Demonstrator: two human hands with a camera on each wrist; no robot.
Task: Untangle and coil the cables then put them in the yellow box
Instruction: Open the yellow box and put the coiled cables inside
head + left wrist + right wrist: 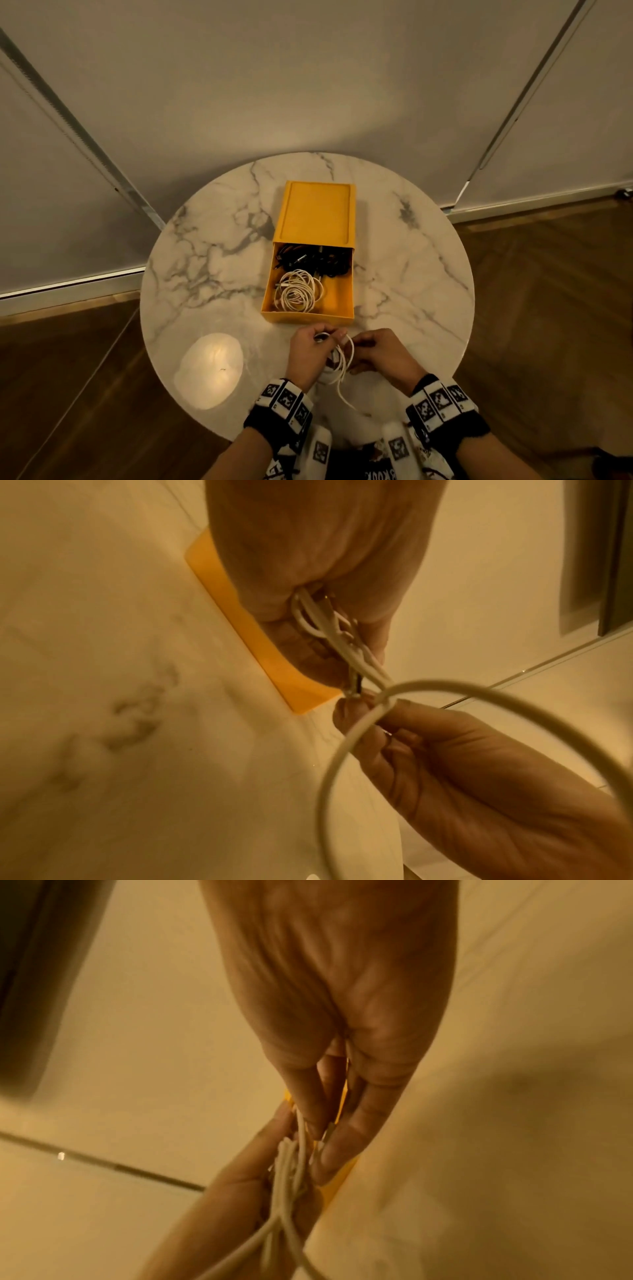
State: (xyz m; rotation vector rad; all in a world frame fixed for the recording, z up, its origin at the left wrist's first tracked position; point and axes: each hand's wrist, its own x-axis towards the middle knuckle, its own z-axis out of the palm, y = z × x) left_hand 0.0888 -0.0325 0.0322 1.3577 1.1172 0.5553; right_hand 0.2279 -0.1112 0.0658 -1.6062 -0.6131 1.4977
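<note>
While a bright patch of reflected light (209, 371) lay on the left of the round marble table (205, 260), both hands worked at its near edge, just in front of the yellow box (308, 317). Furthest left of the pair, the left hand (307, 356) had its fingers curled round a bunch of loops of the white cable (342, 363), gripping them in the fist (the left wrist view showed the strands coming out between palm and fingers (308, 653)). Between the hands the loops hung down, and one loose end trailed toward the table's near rim. To the right, the right hand (383, 356) pinched a strand of the same cable between thumb and fingertips, close against the left hand's knuckles; in the right wrist view the thumb and forefinger met on the strand.

Behind the hands, the box sat near the table's middle, its drawer pulled out toward the person. Inside, a coiled white cable (298, 291) lay at the near left, and a heap of black cables (315, 260) filled the far part. A wristband with square markers (284, 401) sat on each wrist.
</note>
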